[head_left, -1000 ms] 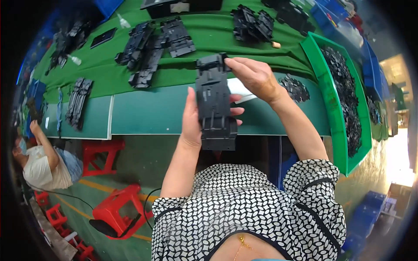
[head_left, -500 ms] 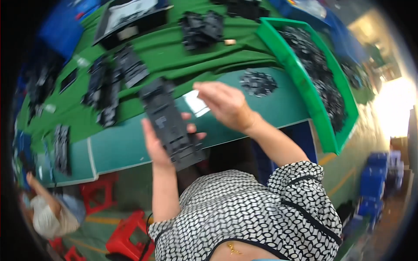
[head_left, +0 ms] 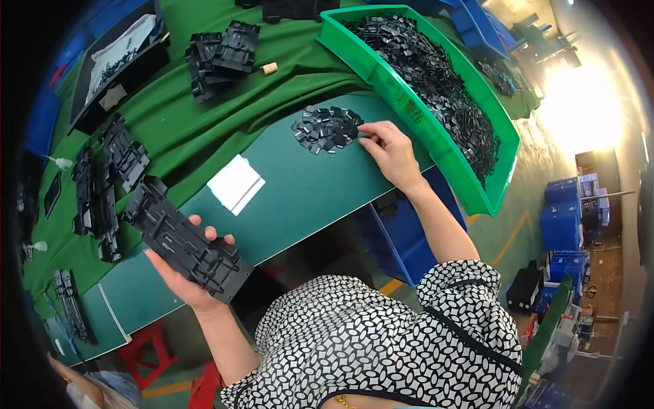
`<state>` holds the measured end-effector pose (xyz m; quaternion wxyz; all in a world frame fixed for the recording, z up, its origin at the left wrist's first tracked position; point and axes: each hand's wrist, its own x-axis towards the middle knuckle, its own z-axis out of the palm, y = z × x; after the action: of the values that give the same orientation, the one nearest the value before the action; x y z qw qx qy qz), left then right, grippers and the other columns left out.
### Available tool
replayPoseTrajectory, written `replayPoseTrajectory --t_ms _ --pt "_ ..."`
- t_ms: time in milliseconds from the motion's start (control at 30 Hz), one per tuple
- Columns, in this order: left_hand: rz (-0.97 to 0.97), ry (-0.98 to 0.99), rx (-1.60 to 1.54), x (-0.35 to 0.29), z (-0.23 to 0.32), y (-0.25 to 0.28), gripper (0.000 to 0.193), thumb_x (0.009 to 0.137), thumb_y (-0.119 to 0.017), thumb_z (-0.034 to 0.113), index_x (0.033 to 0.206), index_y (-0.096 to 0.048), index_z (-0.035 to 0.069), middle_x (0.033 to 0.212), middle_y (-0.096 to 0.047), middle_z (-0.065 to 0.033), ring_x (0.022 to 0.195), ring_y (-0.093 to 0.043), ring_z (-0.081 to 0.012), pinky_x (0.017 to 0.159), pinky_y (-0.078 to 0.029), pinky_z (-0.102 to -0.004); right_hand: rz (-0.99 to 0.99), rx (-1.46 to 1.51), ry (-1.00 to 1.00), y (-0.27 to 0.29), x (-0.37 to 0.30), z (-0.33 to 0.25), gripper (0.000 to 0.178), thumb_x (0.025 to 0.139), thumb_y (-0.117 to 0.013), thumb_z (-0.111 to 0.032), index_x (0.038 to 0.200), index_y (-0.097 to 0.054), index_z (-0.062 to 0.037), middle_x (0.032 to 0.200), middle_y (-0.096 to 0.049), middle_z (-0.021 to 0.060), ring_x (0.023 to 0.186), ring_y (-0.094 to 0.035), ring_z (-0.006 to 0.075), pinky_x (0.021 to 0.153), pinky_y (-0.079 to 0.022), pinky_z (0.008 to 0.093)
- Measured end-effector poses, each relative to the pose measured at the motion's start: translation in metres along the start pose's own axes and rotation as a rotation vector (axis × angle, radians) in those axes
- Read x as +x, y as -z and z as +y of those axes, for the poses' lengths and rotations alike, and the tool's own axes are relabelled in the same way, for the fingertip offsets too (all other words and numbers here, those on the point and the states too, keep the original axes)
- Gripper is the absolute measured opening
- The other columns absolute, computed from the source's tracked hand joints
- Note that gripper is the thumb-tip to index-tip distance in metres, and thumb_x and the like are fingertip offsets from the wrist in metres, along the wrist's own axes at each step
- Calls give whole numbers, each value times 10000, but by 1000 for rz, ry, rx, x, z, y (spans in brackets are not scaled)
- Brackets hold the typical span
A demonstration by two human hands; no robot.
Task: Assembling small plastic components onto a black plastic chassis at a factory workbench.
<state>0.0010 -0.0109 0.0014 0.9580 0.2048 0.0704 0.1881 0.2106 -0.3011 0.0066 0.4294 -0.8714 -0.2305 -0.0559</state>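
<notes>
In my left hand (head_left: pixel 184 283) lies a long black moulded plastic part (head_left: pixel 197 245), its ribbed and slotted face turned up; the fingers wrap round its edges. My right hand (head_left: pixel 392 153) is at the right edge of a loose pile of small flat black pieces (head_left: pixel 327 129) on the green tabletop. Its thumb and forefinger come together in a pinch beside the pile. Whatever is between those fingertips is too small to make out. Between the two hands lies a white sheet or card (head_left: pixel 235 183).
A green bin (head_left: pixel 409 92) full of small black pieces stands at the right. More black moulded parts (head_left: pixel 225 58) lie on the green cloth (head_left: pixel 170 112). A black tray (head_left: pixel 136 75) stands at far left. Below the table edge is a blue bin (head_left: pixel 402 238); another person's arm (head_left: pixel 78 378) shows lower left.
My right hand has moved from above the white sheet to the pile of small pieces, its fingers now pinched. The view has shifted rightward. The left hand still holds the black part.
</notes>
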Motion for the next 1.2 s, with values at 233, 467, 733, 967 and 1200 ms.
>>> replayPoseTrajectory --t_ms 233,467,733,967,1200 --pt "25 13 7 1 -3 0 651 908 -288 613 1291 -391 97 1155 -515 -144 879 -564 -278 752 -507 -537 1 -189 221 -5 9 13 163 788 -649 -27 950 -641 -10 909 -594 86 722 -584 187 653 -475 266" --pt "-60 -15 40 1 -1 -1 594 942 -270 551 1305 -399 99 1177 -519 -141 903 -581 -273 775 -500 -522 36 -210 350 -7 11 17 111 772 -650 -30 877 -630 0 867 -604 120 827 -592 284 720 -487 346" --pt "-14 -16 54 -1 -1 -4 591 944 -264 549 1300 -403 98 1161 -522 -136 874 -568 -260 761 -501 -508 101 -16 115 -7 12 7 103 847 -596 -27 933 -627 18 810 -640 84 688 -619 146 627 -480 245" --pt "-6 18 -28 -1 1 -1 697 907 -242 626 1261 -426 55 1147 -530 -152 879 -560 -292 768 -487 -550 -57 467 -312 -5 8 -26 125 833 -590 -37 926 -628 36 732 -627 25 672 -611 79 564 -443 189" --pt "-70 31 -89 2 0 0 733 905 -220 635 1287 -408 39 1159 -535 -192 915 -585 -321 792 -491 -563 -190 -5 159 -23 -7 -58 170 802 -597 10 965 -642 -5 857 -596 89 752 -596 178 636 -474 255"
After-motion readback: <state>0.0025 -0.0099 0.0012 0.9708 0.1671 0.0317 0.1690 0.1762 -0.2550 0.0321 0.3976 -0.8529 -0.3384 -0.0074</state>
